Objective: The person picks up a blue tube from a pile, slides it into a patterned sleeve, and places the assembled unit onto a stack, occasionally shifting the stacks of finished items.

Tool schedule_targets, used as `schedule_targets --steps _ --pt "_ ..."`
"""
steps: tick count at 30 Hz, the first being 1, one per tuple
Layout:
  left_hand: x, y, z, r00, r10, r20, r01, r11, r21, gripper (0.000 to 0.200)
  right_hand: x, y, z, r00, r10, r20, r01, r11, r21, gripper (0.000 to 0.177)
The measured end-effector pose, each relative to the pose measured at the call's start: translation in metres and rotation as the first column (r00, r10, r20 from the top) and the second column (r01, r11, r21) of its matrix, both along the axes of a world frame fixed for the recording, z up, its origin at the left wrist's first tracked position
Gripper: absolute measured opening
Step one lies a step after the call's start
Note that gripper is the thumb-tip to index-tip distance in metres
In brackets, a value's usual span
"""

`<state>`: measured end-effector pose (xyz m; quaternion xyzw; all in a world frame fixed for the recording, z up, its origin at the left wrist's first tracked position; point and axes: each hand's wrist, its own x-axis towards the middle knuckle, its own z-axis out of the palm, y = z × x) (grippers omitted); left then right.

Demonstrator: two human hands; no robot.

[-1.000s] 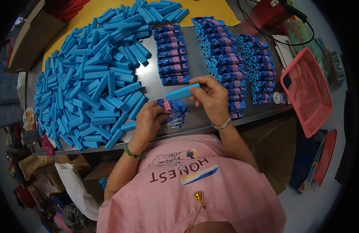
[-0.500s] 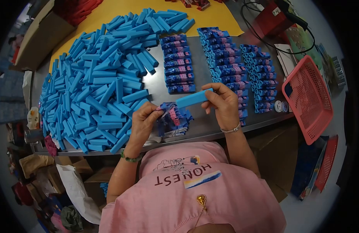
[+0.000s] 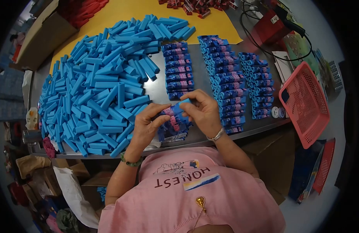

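My left hand pinches a dark blue and pink printed wrapper between thumb and fingers. In my right hand is a light blue bar, gripped near its end. Most of that bar is covered by the wrapper and my fingers; it appears to sit inside the wrapper. Just below both hands lies a stack of flat printed wrappers, partly hidden by them. A large heap of loose blue bars spreads to the left of my hands.
Beyond my hands stands a row of wrapped bars, with longer rows to its right. A pink basket sits at the table's right edge. Farther off are a yellow sheet, a cardboard box and a red device with a cable.
My right hand has moved left and brought the blue bar to the wrapper in my left hand. The wrapper has been raised slightly, and now covers much of the bar.
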<state>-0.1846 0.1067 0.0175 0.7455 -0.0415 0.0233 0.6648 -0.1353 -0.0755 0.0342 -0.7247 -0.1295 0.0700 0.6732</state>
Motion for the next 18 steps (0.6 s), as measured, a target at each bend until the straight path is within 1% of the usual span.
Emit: schedule_targets --steps 1,2,3,4,5,7,11,12,14,17,18 --pt "0.0 0.0 -0.001 0.998 0.003 -0.057 -0.008 0.996 -0.085 0.024 -0.001 0.001 0.0 0.998 0.055 0.004 -0.055 0.997 -0.056 0.015" --pt "0.0 0.001 -0.002 0.994 0.003 -0.114 -0.022 0.985 -0.169 0.025 0.0 0.001 0.0 0.998 0.057 0.008 -0.057 0.997 -0.059 0.015" --pt "0.0 0.002 -0.001 0.994 0.007 -0.109 -0.026 0.985 -0.172 0.025 0.003 0.0 0.001 0.98 0.074 -0.183 -0.048 0.989 0.143 0.016" --pt "-0.001 0.004 0.002 0.987 0.02 -0.157 -0.057 0.97 -0.237 0.025 0.005 -0.001 0.001 0.924 0.128 -0.361 0.0 0.943 0.333 0.016" --pt "-0.001 0.006 0.004 0.978 0.029 -0.208 -0.091 0.95 -0.3 0.025 0.007 -0.001 0.001 0.924 0.131 -0.36 -0.006 0.944 0.329 0.016" --pt "-0.002 0.006 0.006 0.978 0.018 -0.209 -0.083 0.949 -0.305 0.024 0.008 -0.003 -0.002 0.871 0.245 -0.426 -0.05 0.906 0.42 0.017" --pt "-0.001 0.0 0.009 0.983 0.01 -0.183 -0.063 0.957 -0.285 0.024 0.003 0.001 -0.006 0.846 0.286 -0.449 -0.057 0.887 0.457 0.018" --pt "0.0 -0.001 0.009 0.983 0.008 -0.184 -0.062 0.955 -0.289 0.024 0.003 0.001 -0.006 0.857 0.27 -0.439 -0.062 0.9 0.432 0.019" --pt "0.0 -0.002 0.008 0.99 0.021 -0.139 -0.049 0.978 -0.201 0.024 0.002 0.002 -0.009 0.868 0.25 -0.429 -0.063 0.912 0.405 0.02" --pt "0.001 -0.003 0.004 0.993 0.027 -0.111 -0.049 0.979 -0.198 0.025 0.0 0.002 -0.012 0.877 0.239 -0.416 -0.054 0.911 0.409 0.021" --pt "0.001 -0.002 0.003 0.993 0.026 -0.112 -0.048 0.979 -0.197 0.025 -0.002 0.002 -0.01 0.887 0.181 -0.425 -0.022 0.936 0.353 0.021"
